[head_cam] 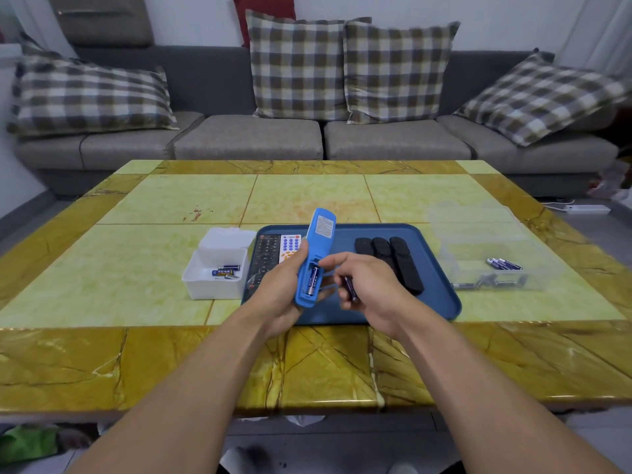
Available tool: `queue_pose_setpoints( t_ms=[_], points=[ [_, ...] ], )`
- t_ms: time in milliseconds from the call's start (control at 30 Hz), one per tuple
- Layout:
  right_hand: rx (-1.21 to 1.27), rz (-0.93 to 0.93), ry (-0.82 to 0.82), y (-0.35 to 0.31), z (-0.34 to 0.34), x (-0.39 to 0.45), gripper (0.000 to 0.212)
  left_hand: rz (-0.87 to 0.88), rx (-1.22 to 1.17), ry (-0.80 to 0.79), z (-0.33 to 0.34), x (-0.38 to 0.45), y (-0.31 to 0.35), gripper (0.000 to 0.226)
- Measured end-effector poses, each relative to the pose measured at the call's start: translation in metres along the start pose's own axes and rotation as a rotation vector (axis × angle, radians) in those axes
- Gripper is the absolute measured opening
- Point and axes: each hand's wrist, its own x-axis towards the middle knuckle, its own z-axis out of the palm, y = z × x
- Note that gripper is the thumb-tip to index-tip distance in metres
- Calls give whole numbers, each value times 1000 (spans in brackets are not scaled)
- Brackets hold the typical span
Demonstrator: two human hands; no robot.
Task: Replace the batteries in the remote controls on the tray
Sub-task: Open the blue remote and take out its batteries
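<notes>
Marbled yellow desk (171,206), blue tray (434,302) near edge. Left hand (284,285) clamped round blue remote (316,258), compartment open, one cell seated. Right hand (369,292) pinching loose battery (350,289): light, slick, best pinched mid-barrel.

Even, diffuse indoor light, moderately bright. Soft glare along near edge of glossy tabletop (143,367). Faint shadows under forearms. Wide-angle distortion bows sofa (246,138) and frame edges. Centre sharp; lower corners slightly soft.
</notes>
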Motion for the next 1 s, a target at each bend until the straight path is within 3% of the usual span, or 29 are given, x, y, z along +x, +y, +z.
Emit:
queue_pose_setpoints(
  t_ms=[133,233,600,1000],
  points=[
    [-182,-80,7,0,-3,-2,27,-8,-19,-22,1,0,0,39],
    [-621,-346,73,8,-8,4,11,-17,-22,-57,3,-2,2,41],
    [-1313,-580,-19,-2,1,7,17,-82,-23,-41,-4,-1,-2,39],
    [-1445,-630,-167,-9,5,5,18,-208,-34,-47,-8,-7,1,42]
  ],
)
